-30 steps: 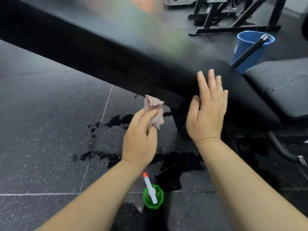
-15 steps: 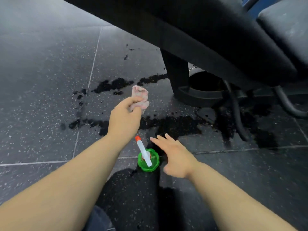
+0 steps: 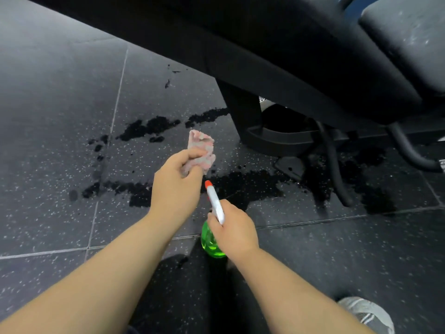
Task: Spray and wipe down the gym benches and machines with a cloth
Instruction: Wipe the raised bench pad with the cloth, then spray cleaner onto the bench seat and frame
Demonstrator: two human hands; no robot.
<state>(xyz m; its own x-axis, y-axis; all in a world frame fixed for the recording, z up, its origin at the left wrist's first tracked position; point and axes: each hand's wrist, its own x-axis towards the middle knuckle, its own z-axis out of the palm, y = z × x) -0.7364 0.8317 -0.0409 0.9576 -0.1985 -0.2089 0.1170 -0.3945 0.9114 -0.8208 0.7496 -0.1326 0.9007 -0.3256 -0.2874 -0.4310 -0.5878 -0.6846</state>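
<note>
My left hand (image 3: 177,186) grips a crumpled pink and grey cloth (image 3: 201,151), held above the floor in front of the bench. My right hand (image 3: 234,229) is curled round the white head of a green spray bottle (image 3: 210,242) with a red nozzle tip pointing up and away. The bottle's base is hidden by my hand and I cannot tell whether it stands on the floor. A long black padded bench (image 3: 277,49) slants across the top, with its black post (image 3: 243,112) and foot below. A second black pad (image 3: 409,37) lies at the top right.
Dark wet patches (image 3: 245,184) spread over the speckled black rubber floor tiles (image 3: 55,131) under and left of the bench. A curved black tube (image 3: 333,165) and a bar (image 3: 409,150) of the frame run along the floor at right. A grey shoe (image 3: 366,314) shows at the bottom right.
My right hand left the bench pad, came down and closed round the spray bottle's head. The view dropped toward the floor. My left hand keeps hold of the cloth.
</note>
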